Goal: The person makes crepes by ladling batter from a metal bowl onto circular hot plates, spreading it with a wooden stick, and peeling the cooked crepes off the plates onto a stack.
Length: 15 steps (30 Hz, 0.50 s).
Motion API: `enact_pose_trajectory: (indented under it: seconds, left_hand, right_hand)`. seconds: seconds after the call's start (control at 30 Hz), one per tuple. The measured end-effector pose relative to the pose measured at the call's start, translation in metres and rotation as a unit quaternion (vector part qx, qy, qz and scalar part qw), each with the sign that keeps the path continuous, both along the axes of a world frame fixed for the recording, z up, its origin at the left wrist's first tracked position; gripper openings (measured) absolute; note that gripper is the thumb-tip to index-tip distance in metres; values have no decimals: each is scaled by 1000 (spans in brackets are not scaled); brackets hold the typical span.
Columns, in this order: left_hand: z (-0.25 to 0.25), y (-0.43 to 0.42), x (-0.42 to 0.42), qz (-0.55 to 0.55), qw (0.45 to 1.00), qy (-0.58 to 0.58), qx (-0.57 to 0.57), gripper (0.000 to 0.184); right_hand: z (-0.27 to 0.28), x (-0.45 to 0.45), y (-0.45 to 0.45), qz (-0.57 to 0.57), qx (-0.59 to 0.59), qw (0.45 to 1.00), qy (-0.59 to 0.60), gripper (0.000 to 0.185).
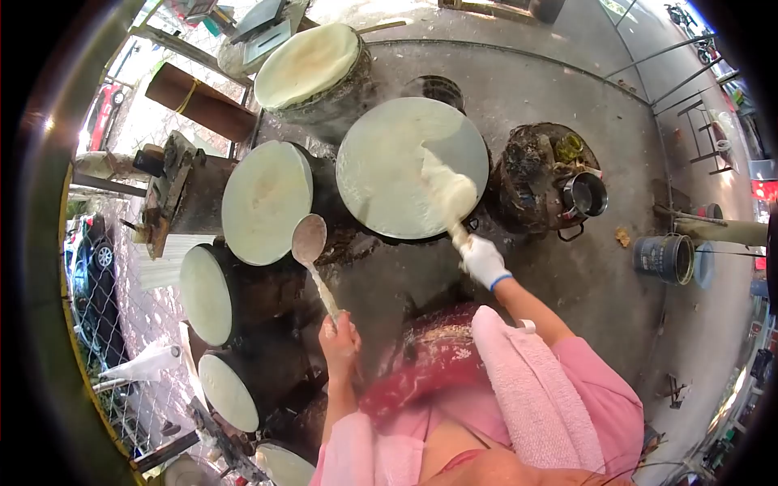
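Head view: paddle (pixel 460 194) on the big round griddle (pixel 377 182), its head loaded with batter, near the right rim.
Right hand (pixel 484 261): gloved, fingers closed around the paddle handle.
Left hand (pixel 340 338): bare, fingers wrapped around the ladle (pixel 309 239) handle, bowl raised left of the griddle.
Stroke: judgement, your paddle wants a low angle, light even pressure, overlapping sweeps; don't gouge.
Writing: bucket (pixel 655 257) markings too small; no brand legible.

Looks forward and steeply down from the head, fairly near the left hand (pixel 340 344) and right hand (pixel 485 263), perhaps less true toward the dark, curved edges.
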State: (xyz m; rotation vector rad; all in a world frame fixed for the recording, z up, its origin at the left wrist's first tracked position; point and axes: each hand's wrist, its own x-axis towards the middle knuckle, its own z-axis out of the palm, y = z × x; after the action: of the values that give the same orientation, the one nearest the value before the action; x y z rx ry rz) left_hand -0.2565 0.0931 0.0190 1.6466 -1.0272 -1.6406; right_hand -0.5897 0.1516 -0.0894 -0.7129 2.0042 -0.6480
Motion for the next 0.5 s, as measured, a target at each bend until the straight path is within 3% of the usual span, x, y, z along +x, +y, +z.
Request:
enact_pose_trajectory:
  seconds: [0.03,0.07,0.17,0.23,0.27,0.37,0.4,0.43,0.5]
  left_hand:
    - [4,6,-8,2,1000,-9,-3,9]
    - [7,10,-17,6,1000,-16,-5,9]
    - [15,21,-36,12,999,-44,-22,14]
    - [16,26,-47,17,999,-41,-17,14]
    - [13,28,-51,21,999,-39,-12,14]
    - [13,28,-66,18,998,-54,3,14]
    - [13,30,-70,18,998,-61,10,15]
    - [15,29,-73,13,998,-66,11,15]
    - [16,32,-78,4,997,-75,18,15]
  right_hand:
    - [-2,1,11,105,-16,991,84,44]
    - [-4,-7,19,158,75,977,123,42]
    - [-39,-66,19,90,22,976,199,45]
    - [-31,-99,-13,54,-17,974,219,45]
    - [-31,-109,-26,46,-33,974,220,46]
    - [-11,-100,-16,47,-2,996,71,48]
    - [-5,-95,4,94,-10,996,0,50]
    - [-20,-92,24,127,-63,985,94,54]
    - [-20,-114,28,157,36,978,133,60]
